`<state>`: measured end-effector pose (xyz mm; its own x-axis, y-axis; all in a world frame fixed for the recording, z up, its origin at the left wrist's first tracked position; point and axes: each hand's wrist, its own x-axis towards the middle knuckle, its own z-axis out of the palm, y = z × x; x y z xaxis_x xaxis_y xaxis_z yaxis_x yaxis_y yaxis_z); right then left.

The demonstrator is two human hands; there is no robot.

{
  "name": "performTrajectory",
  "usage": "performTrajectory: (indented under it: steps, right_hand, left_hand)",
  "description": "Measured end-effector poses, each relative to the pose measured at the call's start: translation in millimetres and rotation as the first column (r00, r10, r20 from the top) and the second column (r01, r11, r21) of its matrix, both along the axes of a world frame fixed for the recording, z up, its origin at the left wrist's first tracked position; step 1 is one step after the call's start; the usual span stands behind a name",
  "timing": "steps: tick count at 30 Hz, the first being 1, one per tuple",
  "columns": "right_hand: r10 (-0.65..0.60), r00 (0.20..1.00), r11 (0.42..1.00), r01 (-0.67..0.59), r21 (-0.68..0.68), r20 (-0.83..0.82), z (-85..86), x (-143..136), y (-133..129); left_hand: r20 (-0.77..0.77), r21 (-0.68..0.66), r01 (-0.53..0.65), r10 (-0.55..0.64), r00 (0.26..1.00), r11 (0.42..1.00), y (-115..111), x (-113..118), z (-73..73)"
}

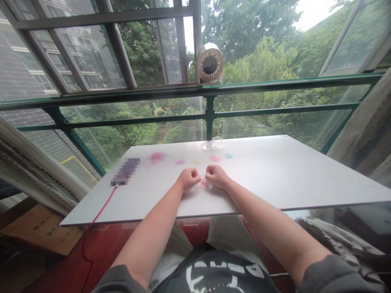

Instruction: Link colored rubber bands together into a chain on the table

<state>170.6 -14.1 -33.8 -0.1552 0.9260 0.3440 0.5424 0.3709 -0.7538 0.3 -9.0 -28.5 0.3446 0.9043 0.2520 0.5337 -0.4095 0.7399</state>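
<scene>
My left hand [188,179] and my right hand [216,176] are side by side over the near middle of the white table [290,175], a narrow gap between them. Both are closed, fingers curled and thumbs pressed in. Whatever they pinch is too small to make out. Just below and between them lies a small loose pile of pink strands or bands [203,184]. Beyond the hands sit further little heaps: a large pink one [157,156], a purple-pink one [180,162], a pale yellow one [197,161], another pink one [215,158] and a teal one [229,156].
Small clear round dishes [217,143] stand at the table's far edge. At the left lies a blurred-out phone [126,171] with a red cable [100,209] hanging over the edge. A round fan [210,65] sits by the green railing [146,92]. On the floor is a cardboard box [42,228].
</scene>
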Motion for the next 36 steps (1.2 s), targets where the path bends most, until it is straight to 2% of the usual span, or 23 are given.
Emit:
performTrajectory:
  steps: [2, 5, 7, 9, 14, 17, 19, 21, 25, 28, 31, 34, 36]
  right_hand:
    - [-0.089, 0.996, 0.996, 0.089, 0.023, -0.016, -0.8, 1.0, 0.9]
    - [-0.212, 0.977, 0.976, 0.213, 0.038, -0.032, -1.1, 3.3, 1.8]
    - [-0.253, 0.967, 0.966, 0.254, 0.038, -0.025, -0.9, 4.2, 1.7]
    - [-0.248, 0.969, 0.968, 0.248, 0.038, -0.006, -0.8, 4.3, 0.8]
    - [-0.065, 0.994, 0.996, 0.060, 0.069, 0.086, -0.8, 1.5, -5.2]
    - [-0.027, 0.991, 0.995, 0.014, 0.096, 0.134, -0.3, -0.2, -9.0]
    - [-0.034, 0.988, 0.994, 0.017, 0.111, 0.152, 0.2, -0.8, -9.8]
    - [-0.071, 0.985, 0.990, 0.051, 0.130, 0.159, 0.5, -0.7, -8.8]
    - [-0.272, 0.957, 0.956, 0.256, 0.141, 0.106, 0.8, 2.0, -3.4]
    - [-0.374, 0.925, 0.923, 0.364, 0.123, 0.073, 0.8, 3.8, -1.2]
    - [-0.333, 0.939, 0.939, 0.321, 0.125, 0.090, 0.4, 3.5, -2.8]
    - [-0.182, 0.973, 0.979, 0.166, 0.119, 0.144, -0.1, 1.9, -6.0]
    - [-0.087, 0.978, 0.993, 0.069, 0.100, 0.189, -0.1, 1.0, -7.7]
  left_hand:
    - [0.018, 0.015, -0.096, 0.096, 0.995, 0.995, 2.6, -1.6, 0.7]
    - [0.011, 0.040, -0.287, 0.287, 0.958, 0.957, 5.8, -3.5, 1.8]
    - [-0.021, 0.052, -0.347, 0.348, 0.937, 0.936, 5.8, -3.5, 2.3]
    - [-0.067, 0.058, -0.322, 0.326, 0.943, 0.945, 3.6, -2.5, 2.6]
    - [-0.133, 0.037, -0.047, 0.052, 0.990, 0.998, -5.6, 1.0, 3.1]
    - [-0.134, 0.031, -0.014, 0.018, 0.991, 0.999, -7.9, 2.4, 3.6]
    - [-0.132, 0.042, -0.045, 0.051, 0.990, 0.998, -7.2, 2.9, 3.4]
    - [-0.133, 0.066, -0.127, 0.134, 0.982, 0.990, -4.9, 2.7, 3.0]
    - [-0.106, 0.082, -0.323, 0.331, 0.938, 0.943, 1.9, -1.5, 2.3]
    - [-0.081, 0.061, -0.381, 0.385, 0.919, 0.922, 5.2, -5.8, 2.0]
    - [-0.082, 0.051, -0.283, 0.287, 0.955, 0.958, 4.1, -6.9, 1.6]
    - [-0.109, 0.035, -0.102, 0.105, 0.988, 0.994, 0.1, -5.1, 1.2]
    - [-0.128, 0.029, -0.040, 0.044, 0.991, 0.999, -2.1, -3.9, 1.2]
